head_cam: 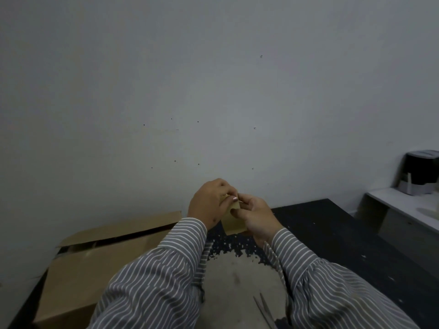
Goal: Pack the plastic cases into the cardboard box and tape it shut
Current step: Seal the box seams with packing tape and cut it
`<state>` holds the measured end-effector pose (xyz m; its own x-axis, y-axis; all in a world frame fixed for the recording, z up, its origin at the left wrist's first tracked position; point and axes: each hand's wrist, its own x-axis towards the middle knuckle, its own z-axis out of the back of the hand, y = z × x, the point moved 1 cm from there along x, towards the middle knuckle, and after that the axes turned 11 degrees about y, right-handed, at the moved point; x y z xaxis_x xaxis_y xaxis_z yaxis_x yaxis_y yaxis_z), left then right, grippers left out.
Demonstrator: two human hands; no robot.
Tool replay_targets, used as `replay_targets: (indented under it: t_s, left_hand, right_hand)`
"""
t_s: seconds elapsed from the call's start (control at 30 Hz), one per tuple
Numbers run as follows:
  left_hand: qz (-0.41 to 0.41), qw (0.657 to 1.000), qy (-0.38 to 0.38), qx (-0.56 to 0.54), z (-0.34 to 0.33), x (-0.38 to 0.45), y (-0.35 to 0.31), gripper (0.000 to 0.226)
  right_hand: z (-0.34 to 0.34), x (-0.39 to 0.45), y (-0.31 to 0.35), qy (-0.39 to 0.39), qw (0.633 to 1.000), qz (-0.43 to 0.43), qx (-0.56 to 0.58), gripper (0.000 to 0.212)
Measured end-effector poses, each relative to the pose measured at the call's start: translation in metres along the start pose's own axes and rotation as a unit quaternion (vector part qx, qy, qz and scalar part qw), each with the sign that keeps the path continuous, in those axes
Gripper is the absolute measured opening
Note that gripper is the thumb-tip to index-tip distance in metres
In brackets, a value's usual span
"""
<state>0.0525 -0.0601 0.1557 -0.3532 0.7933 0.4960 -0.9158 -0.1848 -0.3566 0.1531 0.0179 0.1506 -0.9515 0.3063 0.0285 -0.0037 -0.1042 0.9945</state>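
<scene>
Both hands, left [209, 205] and right [255, 216], pinch brown tape [234, 222] at frame centre; the roll is mostly hidden. Box [95, 264], lower left, is partly cut off.

Cardboard box [78, 276]: plain brown, sits at the left of the dark worktop [332, 233], against the wall. Top flaps folded down but not sealed; far flap [123, 227] raised slightly, dark gap showing beneath it. Contents not visible through the gap.

Tape [234, 220]: tan/brown piece or roll, held up above the worktop to the right of the box, apart from it. Mostly hidden; whether it is a roll or a strip cannot be told.
</scene>
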Motion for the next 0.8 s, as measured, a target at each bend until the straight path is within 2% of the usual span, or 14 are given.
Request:
replay_targets:
  t_s: [0.17,0.4,0.5,0.6,0.7,0.8]
  left_hand:
    - [-0.010,0.998,0.013,0.068,-0.007,-0.004,-0.005,0.013]
    - [0.023,0.985,0.034,0.167,-0.011,-0.006,-0.007,0.024]
    - [0.016,0.980,0.015,0.200,-0.011,-0.011,-0.008,0.024]
    - [0.010,0.985,-0.015,0.172,-0.014,-0.017,-0.006,0.022]
    - [0.009,0.996,-0.036,0.078,-0.009,-0.019,-0.005,0.022]
    - [0.009,1.000,-0.021,0.022,-0.002,-0.021,0.001,0.034]
  right_hand:
    - [-0.002,-0.005,0.000,-0.007,1.000,-0.002,0.010,0.030]
    - [-0.007,-0.007,0.001,-0.040,0.999,-0.011,0.028,0.036]
    - [-0.010,-0.007,0.000,-0.039,0.998,-0.019,0.037,0.035]
    - [-0.011,-0.007,-0.001,-0.033,0.999,-0.028,0.027,0.035]
    - [-0.012,-0.006,-0.001,-0.032,0.998,-0.044,0.020,0.026]
    - [-0.010,-0.007,0.001,-0.034,0.999,-0.031,0.016,0.032]
